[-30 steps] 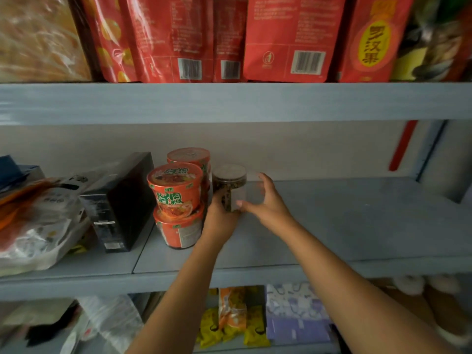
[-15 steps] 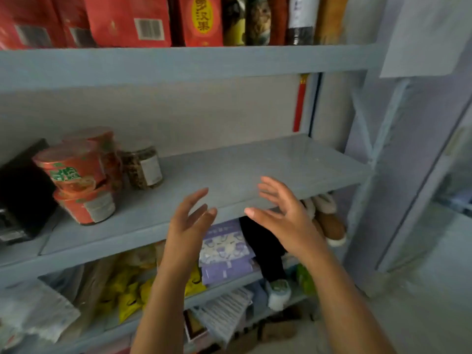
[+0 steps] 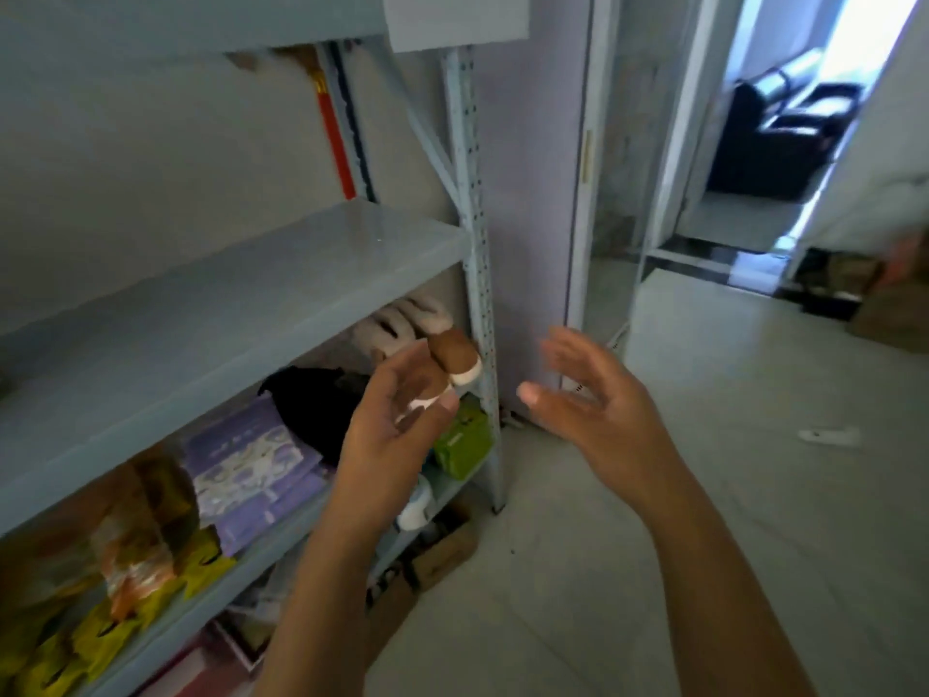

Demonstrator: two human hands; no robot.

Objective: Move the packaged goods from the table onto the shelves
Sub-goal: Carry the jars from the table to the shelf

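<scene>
Left hand: near the centre toward 7 o'clock, raised in the air in front of the rack, fingers loose and spread, grasping nothing.
Right hand: near the centre toward 4 o'clock, palm turned toward the left hand, fingers spread and blurred, released and empty, well apart from the left hand.
Middle shelf: grey board running from 9 o'clock toward the centre.
Lower shelf: at 8 o'clock, under the middle shelf; it carries the packaged goods.
Packets: yellow and orange, bunched at 8 o'clock on the lower shelf.
Purple packs: just beside the packets, toward the centre.
Green box: at the right end of the lower shelf, beside the rack post, partly behind the left hand.
Slippers: pale and fluffy, at the back of the lower shelf above the green box.
Floor: pale tiles from 3 to 5 o'clock.
Black chair: at 2 o'clock, beyond the doorway.
</scene>
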